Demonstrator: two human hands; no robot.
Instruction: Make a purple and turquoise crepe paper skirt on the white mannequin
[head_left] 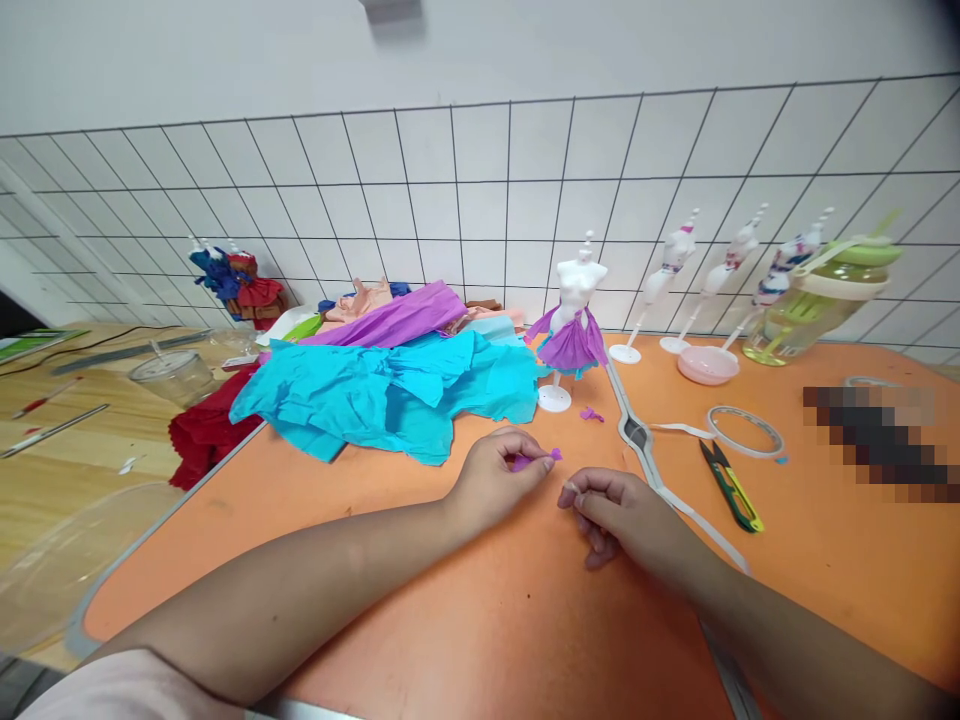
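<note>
My left hand (pixel 495 475) rests on the orange table (pixel 465 620) and pinches a small purple paper piece (pixel 541 458) between thumb and fingers. Just to its right, my right hand (pixel 611 510) has its fingers curled and pinched together; whether anything is in them I cannot make out. Behind both hands stands a white mannequin (pixel 576 290) wearing a purple paper skirt (pixel 571 345). A purple scrap (pixel 592 414) lies near its round base.
Turquoise crepe paper (pixel 390 390), purple crepe paper (pixel 397 318) and red paper (pixel 204 432) are heaped at the back left. Snips (pixel 731 487), a tape roll (pixel 745 430), a pink dish (pixel 707 364), a green bottle (pixel 817 300) and dressed mannequins (pixel 724 270) stand right. A wire grid (pixel 480 200) backs the table.
</note>
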